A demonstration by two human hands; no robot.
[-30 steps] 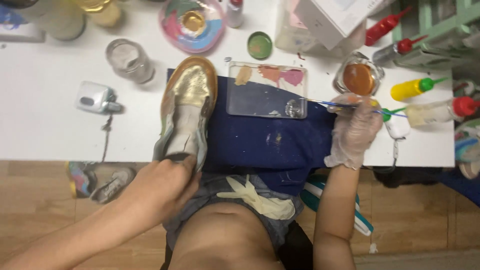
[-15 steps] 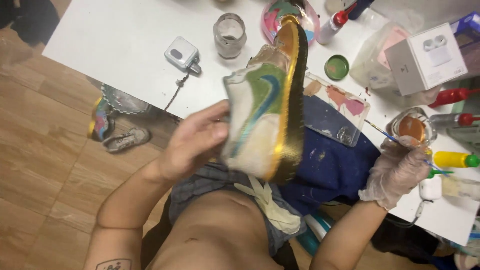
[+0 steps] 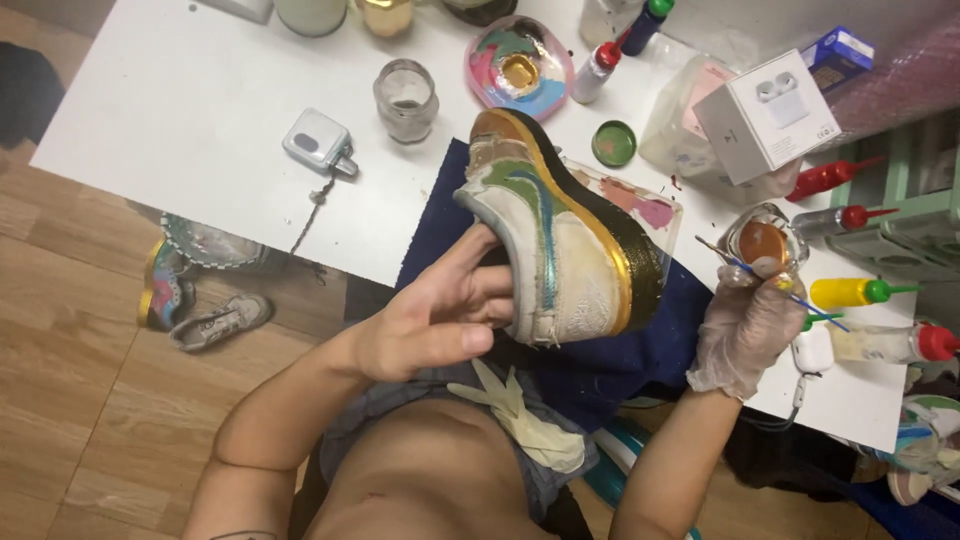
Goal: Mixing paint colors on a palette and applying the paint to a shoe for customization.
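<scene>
My bare left hand (image 3: 440, 315) grips a white sneaker (image 3: 560, 235) with painted teal, pink and gold stripes and a gold-edged black sole, tilted on its side above a dark blue cloth (image 3: 600, 360). Wearing a thin clear glove, my right hand (image 3: 750, 325) pinches a slim paintbrush (image 3: 790, 295) with its tip over a small glass jar of orange paint (image 3: 762, 245). A clear palette (image 3: 640, 205) with pink and tan smears lies behind the shoe.
On the white table (image 3: 200, 120) stand a glass jar (image 3: 405, 100), a small grey device (image 3: 315, 145), a multicoloured dish (image 3: 518, 68), a green lid (image 3: 613, 143), a white box (image 3: 770, 115) and squeeze bottles (image 3: 860, 292). Another painted shoe (image 3: 195, 285) lies on the wood floor.
My left hand lifted the sneaker off the table, turned it on its side and brought it closer. The view swung left. My right hand stayed by the orange jar.
</scene>
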